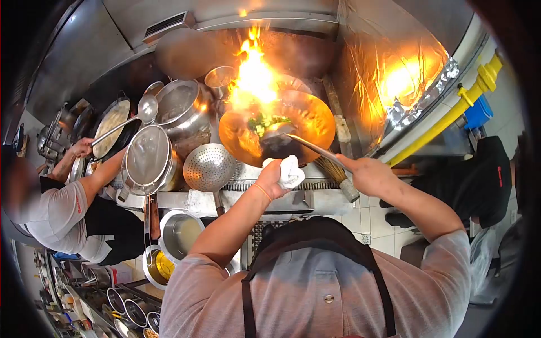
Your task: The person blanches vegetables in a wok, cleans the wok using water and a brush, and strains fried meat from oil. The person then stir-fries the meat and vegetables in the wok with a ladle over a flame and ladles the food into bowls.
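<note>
We see to our left a co-worker (62, 217) holding a ladle (147, 108), a mesh sieve (147, 155), a perforated skimmer (208, 167), a pot (167, 242) of pale liquid, to our right foil (369, 84) on the wall, a yellow pipe (451, 115), a blue container (478, 112), a clear plastic bag (482, 262).

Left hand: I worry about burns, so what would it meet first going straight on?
Probably the near side of the wok, just beyond the left hand and white cloth; depth is unclear, so they may be touching it.
</note>
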`<control>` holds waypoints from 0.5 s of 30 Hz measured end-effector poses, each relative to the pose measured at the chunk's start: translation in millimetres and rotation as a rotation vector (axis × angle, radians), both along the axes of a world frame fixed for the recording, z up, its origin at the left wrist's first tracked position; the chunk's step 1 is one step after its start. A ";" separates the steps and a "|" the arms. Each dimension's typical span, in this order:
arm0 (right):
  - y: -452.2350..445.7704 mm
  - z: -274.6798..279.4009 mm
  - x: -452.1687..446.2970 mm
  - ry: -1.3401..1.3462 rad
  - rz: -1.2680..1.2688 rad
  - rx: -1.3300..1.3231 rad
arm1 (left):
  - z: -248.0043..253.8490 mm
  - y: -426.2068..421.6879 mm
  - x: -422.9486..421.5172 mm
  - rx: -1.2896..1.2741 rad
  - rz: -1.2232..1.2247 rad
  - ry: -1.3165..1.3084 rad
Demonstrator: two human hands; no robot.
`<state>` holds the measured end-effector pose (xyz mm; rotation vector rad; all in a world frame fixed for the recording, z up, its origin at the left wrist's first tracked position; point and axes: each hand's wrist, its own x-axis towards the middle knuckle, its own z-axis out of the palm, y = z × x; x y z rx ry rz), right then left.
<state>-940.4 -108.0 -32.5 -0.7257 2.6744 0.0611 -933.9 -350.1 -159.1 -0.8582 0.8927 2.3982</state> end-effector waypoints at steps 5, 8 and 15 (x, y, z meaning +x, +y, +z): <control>-12.4 -19.5 -21.9 -0.182 -0.131 -0.399 | -117.2 9.5 36.9 0.104 0.062 0.194; -16.7 27.9 -13.4 -0.619 -0.517 -0.696 | -80.4 13.4 46.7 0.072 0.061 0.124; -17.9 22.0 -18.2 -1.835 -1.390 -1.405 | -91.8 -5.1 14.5 0.078 0.049 0.169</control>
